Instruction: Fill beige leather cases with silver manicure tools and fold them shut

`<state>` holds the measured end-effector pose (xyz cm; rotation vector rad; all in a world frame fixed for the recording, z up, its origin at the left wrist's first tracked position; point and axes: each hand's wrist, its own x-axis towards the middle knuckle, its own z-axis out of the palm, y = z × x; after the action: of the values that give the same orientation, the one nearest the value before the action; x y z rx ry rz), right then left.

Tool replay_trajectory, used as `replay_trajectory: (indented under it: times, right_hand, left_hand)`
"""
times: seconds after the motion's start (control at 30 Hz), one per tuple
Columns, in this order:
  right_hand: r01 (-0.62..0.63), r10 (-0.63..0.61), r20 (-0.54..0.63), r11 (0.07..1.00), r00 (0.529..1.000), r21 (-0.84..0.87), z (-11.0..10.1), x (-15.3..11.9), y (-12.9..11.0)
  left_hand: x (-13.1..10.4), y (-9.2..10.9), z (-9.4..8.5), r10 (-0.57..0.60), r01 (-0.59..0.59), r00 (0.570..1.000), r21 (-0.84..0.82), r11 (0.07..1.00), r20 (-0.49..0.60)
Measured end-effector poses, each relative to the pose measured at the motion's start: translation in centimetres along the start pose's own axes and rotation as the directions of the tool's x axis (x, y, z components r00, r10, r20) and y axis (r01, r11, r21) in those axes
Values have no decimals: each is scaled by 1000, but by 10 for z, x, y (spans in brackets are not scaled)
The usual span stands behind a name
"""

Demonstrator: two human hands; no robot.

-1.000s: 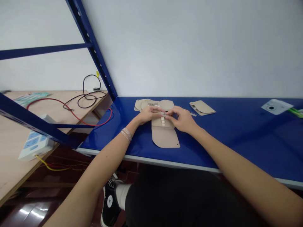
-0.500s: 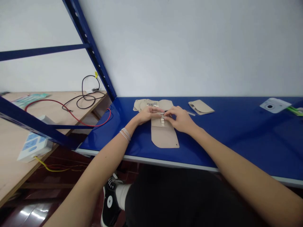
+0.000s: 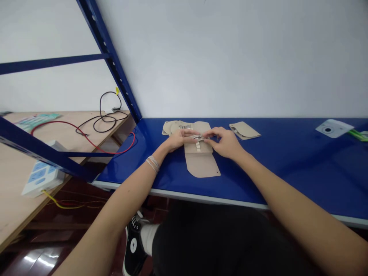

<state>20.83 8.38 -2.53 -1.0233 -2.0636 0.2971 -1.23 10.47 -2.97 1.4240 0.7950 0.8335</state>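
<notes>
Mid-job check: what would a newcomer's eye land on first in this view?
Probably the left hand and right hand, close together over an unfolded beige case on the blue tabletop. Next, the red cable curling over the tabletop's left end, and at far right a flat white item beside something bright green.
</notes>
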Motion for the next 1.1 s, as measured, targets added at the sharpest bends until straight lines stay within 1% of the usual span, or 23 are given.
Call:
replay_trajectory:
  times: [0.1, 0.17, 0.27, 0.37, 0.43, 0.5, 0.53, 0.6, 0.63, 0.73, 0.8, 0.87, 0.97, 1.03, 1.1]
  right_hand:
    - [-1, 2, -49, 1000, 999, 22, 5, -1, -6]
    - [15, -12, -68, 999, 998, 38, 8, -2, -11]
    - [44, -40, -125, 998, 991, 36, 11, -2, -17]
    - [43, -39, -167, 999, 985, 22, 8, 0, -15]
    - [-6, 10, -218, 1000, 976, 18, 4, 2, -6]
    - [-103, 97, -281, 995, 955, -9, -2, 5, 7]
    - [-163, 145, -291, 986, 946, -38, -4, 6, 15]
    - [-276, 239, -254, 954, 937, -120, -10, 8, 30]
    - [-303, 262, -234, 940, 936, -159, -11, 9, 37]
    - [-297, 259, -181, 926, 949, -234, -12, 9, 53]
    - [-282, 249, -150, 919, 957, -274, -7, 9, 58]
    - [-275, 251, -115, 905, 961, -325, -2, 8, 59]
    - [-265, 250, -88, 894, 964, -360, 1, 9, 51]
    - [-268, 240, -129, 915, 962, -301, -2, 10, 42]
    - [-269, 237, -205, 951, 950, -151, -6, 11, 30]
  left_hand:
    - [-2, 1, 2, 49, -47, 999, 115, 992, -12]
    - [-2, 1, 3, 65, -61, 998, 153, 986, -21]
    - [-2, 0, 2, 61, -59, 998, 142, 988, -16]
    - [-1, -2, 1, 43, -42, 999, 106, 994, -12]
    - [0, -3, 1, 26, -24, 999, 76, 997, -30]
    - [1, -3, 0, 11, -9, 998, 38, 999, -54]
    - [1, -4, 0, 6, -5, 998, 20, 1000, -63]
    - [2, -4, -1, 0, 0, 998, 0, 1000, -67]
    - [2, -4, -1, -2, 1, 998, -4, 1000, -64]
    - [2, -4, -1, -6, 6, 998, -9, 1000, -55]
    - [2, -4, -1, -3, 2, 999, -16, 1000, -49]
    - [3, -5, -2, 6, -7, 999, -17, 1000, -43]
    - [4, -6, -2, 8, -9, 999, -24, 1000, -47]
    - [5, -7, -3, 0, -3, 998, -44, 999, -60]
    - [6, -9, -3, 2, -7, 996, -53, 999, -84]
